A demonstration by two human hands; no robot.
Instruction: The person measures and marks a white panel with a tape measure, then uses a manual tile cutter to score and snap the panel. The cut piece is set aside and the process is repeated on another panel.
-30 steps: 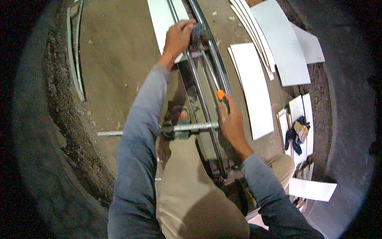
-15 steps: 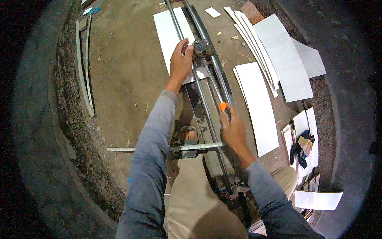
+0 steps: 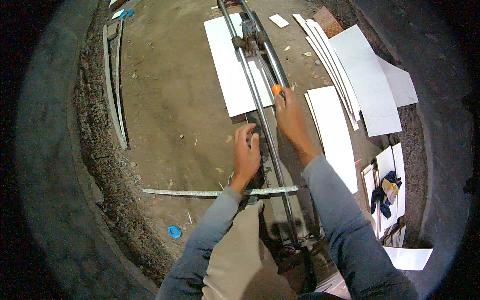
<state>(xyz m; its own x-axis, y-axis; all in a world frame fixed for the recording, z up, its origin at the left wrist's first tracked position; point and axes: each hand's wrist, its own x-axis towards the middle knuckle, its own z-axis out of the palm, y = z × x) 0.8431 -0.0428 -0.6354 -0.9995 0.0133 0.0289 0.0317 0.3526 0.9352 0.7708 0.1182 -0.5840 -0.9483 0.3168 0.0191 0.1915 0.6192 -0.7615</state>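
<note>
A manual tile cutter (image 3: 272, 145) with two metal rails stretches away from me along the ground. My right hand (image 3: 291, 116) is closed round its lever handle (image 3: 276, 90), which has an orange end. The lever leads to the dark sliding carriage (image 3: 251, 39) far up the rails. Beneath the rails lies a white tile (image 3: 227, 65), sticking out to the left. My left hand (image 3: 246, 154) hangs left of the near rail, fingers apart and slightly bent, holding nothing. Below it a measuring strip (image 3: 175, 192) crosses the cutter.
More white tiles (image 3: 332, 135) lie at the right, with long cut strips (image 3: 327, 65) and a greyish tile (image 3: 367, 80) beyond. Dark gloves (image 3: 386, 192) rest on stacked pieces. Two thin strips (image 3: 114, 85) lie at the left. A blue roundish thing (image 3: 174, 231) sits on the dirt floor.
My left hand has come off the rail area by the carriage and drawn back toward me. My right hand has moved forward with the handle, and the carriage has slid farther away.
</note>
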